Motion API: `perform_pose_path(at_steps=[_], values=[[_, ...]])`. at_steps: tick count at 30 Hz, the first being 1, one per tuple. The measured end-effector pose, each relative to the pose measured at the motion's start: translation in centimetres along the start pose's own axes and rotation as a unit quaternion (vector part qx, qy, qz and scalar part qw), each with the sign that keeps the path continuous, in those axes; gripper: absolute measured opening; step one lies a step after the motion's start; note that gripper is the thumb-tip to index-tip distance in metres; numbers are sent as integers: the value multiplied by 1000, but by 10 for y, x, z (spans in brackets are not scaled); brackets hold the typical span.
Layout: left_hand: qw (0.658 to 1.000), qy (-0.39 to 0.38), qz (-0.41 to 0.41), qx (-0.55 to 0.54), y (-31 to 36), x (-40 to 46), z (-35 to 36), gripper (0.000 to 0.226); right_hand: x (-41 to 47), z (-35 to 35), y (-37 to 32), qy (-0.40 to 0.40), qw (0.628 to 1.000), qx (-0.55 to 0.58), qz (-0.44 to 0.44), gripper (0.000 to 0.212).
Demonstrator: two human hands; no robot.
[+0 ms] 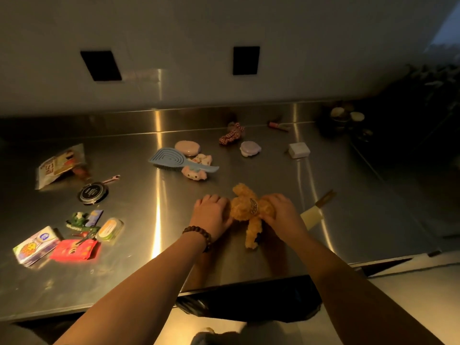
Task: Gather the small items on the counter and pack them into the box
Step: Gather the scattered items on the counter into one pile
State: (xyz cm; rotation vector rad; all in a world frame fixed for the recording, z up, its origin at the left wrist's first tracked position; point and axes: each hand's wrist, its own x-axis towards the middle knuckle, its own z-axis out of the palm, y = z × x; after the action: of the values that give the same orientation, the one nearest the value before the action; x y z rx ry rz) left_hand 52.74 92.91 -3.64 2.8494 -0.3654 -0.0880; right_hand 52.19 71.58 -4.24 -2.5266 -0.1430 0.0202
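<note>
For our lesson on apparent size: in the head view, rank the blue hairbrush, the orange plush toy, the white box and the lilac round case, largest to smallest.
1. Blue hairbrush and orange plush toy: alike; the toy lies nearer, so unranked.
2. White box and lilac round case: too close to rank.

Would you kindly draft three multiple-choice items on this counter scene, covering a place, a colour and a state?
1. Where does the blue hairbrush lie?
A. beyond the plush toy
B. at the counter's front edge
C. on the floor

2. What colour is the plush toy?
A. green
B. golden brown
C. black

3. What are the hands doing?
A. hanging idle
B. both holding the plush toy
C. lifting the hairbrush

Answers: 1 A, it lies farther back; 2 B, its fur shows it; 3 B, left hand and right hand flank and grasp it.
</note>
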Motion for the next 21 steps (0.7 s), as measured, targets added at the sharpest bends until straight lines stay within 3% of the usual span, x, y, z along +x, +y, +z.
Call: perform_pose_path(at_steps=[6,13,21], values=[[999,1,48,-8,28,47,-9,40,17,-33,20,78,997,2,14,40],[990,-24,136,-8,69,91,2,41,12,-66,69,94,989,-50,98,44],[986,-28,166,-24,120,114,31,48,7,-85,122,167,979,-78,87,35]])
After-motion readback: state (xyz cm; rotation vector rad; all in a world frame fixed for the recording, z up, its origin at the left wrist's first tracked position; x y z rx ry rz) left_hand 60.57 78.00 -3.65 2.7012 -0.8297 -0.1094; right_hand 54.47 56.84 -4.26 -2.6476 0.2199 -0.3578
